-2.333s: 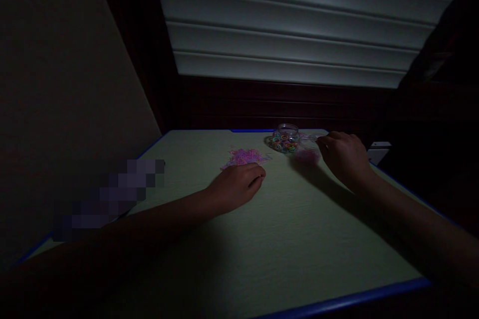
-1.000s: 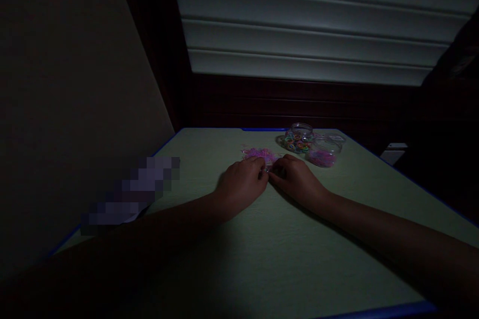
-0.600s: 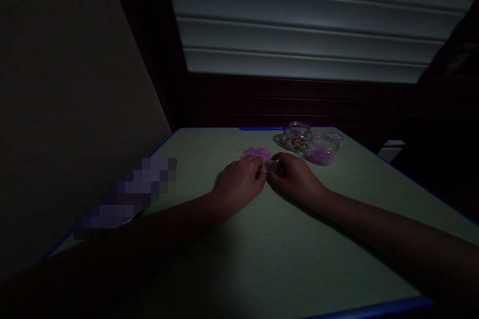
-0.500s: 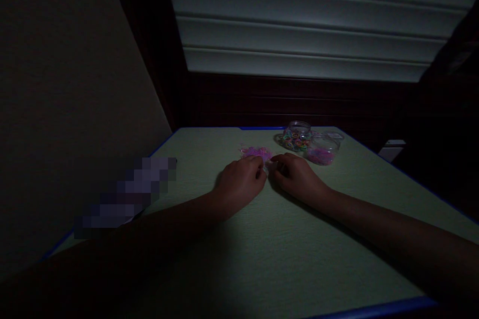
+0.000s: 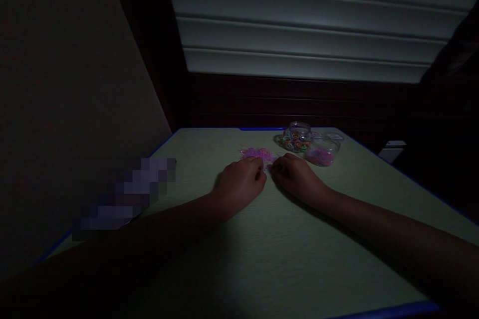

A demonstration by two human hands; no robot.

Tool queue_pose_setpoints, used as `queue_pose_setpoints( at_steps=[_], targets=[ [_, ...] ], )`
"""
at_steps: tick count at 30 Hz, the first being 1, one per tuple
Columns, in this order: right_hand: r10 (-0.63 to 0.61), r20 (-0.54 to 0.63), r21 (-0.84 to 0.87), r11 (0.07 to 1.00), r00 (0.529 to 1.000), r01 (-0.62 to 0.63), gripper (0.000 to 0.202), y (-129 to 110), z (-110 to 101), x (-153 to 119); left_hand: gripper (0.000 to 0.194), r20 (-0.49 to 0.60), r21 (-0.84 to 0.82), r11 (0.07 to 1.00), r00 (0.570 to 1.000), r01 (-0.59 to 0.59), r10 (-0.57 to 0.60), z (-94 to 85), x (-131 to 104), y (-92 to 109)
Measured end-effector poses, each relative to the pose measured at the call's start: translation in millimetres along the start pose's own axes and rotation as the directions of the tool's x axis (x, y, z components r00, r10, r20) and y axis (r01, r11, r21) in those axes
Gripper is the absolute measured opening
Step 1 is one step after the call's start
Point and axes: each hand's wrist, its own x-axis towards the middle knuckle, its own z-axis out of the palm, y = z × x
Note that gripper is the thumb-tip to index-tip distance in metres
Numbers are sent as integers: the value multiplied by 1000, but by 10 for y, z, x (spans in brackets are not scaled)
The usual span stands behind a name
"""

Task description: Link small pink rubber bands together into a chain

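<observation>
Here, left hand point(image 5: 241, 184) and right hand point(image 5: 297, 178) slightly apart, fingers curled, at near edge of pink band pile point(image 5: 257, 153) on counter point(image 5: 299, 254); grip contents indiscernible. Jar of multicoloured bands point(image 5: 297, 138) beside pink-filled jar point(image 5: 322, 152), right of pile.

No readable text, labels, brands, numbers or signs anywhere — jars point(image 5: 322, 152) and lid point(image 5: 334, 137) showed no legible print, and the pixelated item point(image 5: 127, 194) was unreadable — too dark, too blocky.

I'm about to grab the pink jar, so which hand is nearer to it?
Right. The right hand is just left of the jar; the left hand is farther left.
</observation>
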Motion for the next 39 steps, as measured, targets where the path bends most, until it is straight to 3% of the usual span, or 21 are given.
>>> queue_pose_setpoints(
  at_steps=[9,27,35,39],
  targets=[
    [-46,13,-28,999,999,47,19,-24,4,-7,14,18,-13,1000,1000,20,-20,-15,11,14],
    [64,-66,100,993,996,-57,16,-10,-48,-8,14,-8,-39,999,1000,-11,11,9,7,-14],
    [235,55,410,881,970,-236,16,111,-16,53,14,-4,-59,998,1000,1,-1,18,10,-12],
    [248,147,474,832,957,-289,15,178,-48,80,14,-5,-73,997,1000,-18,18,14,12,-9]
  ],
)
